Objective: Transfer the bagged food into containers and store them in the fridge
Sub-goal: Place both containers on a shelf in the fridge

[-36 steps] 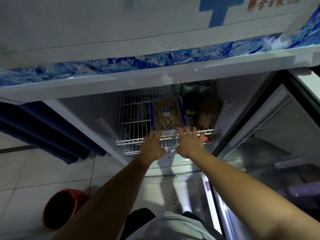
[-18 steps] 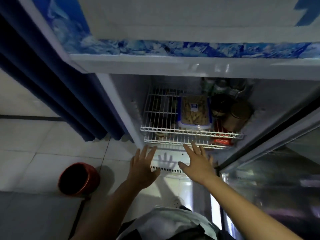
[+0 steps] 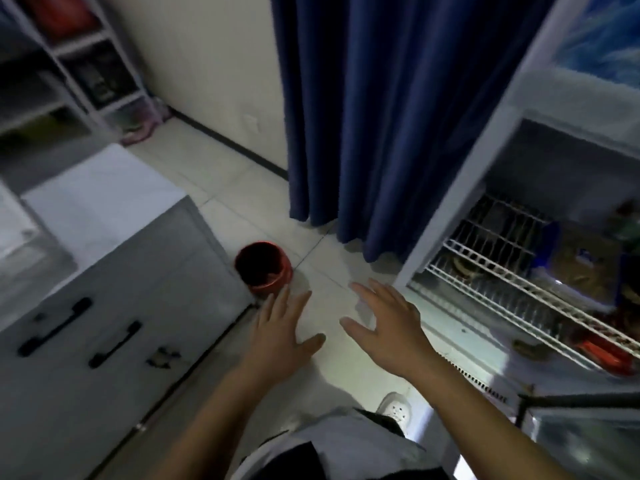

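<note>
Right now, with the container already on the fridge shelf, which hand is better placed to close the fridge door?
Probably the right hand. It is open, holds nothing, and hangs nearer the open fridge and the glass door at lower right. The left hand, also empty, is toward the cabinet side.

Red bucket [image 3: 264, 267] near blue curtain [image 3: 374, 116], grey cabinet [image 3: 104, 289].

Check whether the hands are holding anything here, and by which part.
Nothing is held. The left hand and right hand are open over the floor; the container sits on the fridge shelf.
</note>
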Demonstrator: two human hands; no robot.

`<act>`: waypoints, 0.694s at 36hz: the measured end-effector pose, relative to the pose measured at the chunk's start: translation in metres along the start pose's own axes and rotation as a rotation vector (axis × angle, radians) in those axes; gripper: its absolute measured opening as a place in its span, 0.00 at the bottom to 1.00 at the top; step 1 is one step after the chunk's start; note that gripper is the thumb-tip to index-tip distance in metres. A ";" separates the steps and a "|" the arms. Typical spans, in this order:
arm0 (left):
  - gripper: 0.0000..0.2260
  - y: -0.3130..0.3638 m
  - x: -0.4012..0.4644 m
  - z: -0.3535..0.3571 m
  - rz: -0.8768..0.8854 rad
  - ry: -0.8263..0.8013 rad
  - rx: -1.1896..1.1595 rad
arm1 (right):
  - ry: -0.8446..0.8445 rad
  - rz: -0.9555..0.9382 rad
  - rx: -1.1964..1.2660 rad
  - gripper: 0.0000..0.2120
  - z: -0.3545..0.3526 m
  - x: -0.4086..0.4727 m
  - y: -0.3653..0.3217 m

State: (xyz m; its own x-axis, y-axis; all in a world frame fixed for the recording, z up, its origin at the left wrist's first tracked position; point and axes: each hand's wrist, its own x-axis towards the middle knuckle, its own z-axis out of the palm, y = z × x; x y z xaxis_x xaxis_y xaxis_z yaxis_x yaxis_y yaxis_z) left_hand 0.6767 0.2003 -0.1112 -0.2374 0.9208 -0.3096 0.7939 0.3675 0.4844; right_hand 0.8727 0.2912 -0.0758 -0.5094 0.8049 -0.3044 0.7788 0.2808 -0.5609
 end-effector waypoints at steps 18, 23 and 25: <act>0.34 -0.210 -0.164 -0.055 -0.586 0.372 -0.369 | -0.349 -0.413 -0.054 0.30 0.144 0.028 -0.236; 0.34 -0.252 -0.191 -0.060 -0.765 0.448 -0.463 | -0.440 -0.513 -0.085 0.29 0.174 0.052 -0.304; 0.35 -0.270 -0.201 -0.068 -0.824 0.487 -0.499 | -0.470 -0.587 -0.079 0.29 0.184 0.061 -0.338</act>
State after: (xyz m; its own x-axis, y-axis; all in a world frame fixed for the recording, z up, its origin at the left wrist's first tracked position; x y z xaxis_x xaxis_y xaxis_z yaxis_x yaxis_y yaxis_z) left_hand 0.4719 -0.0756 -0.1244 -0.8790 0.2781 -0.3873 -0.0037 0.8082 0.5888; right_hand 0.5106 0.1493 -0.0465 -0.9375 0.2088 -0.2783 0.3459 0.6455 -0.6809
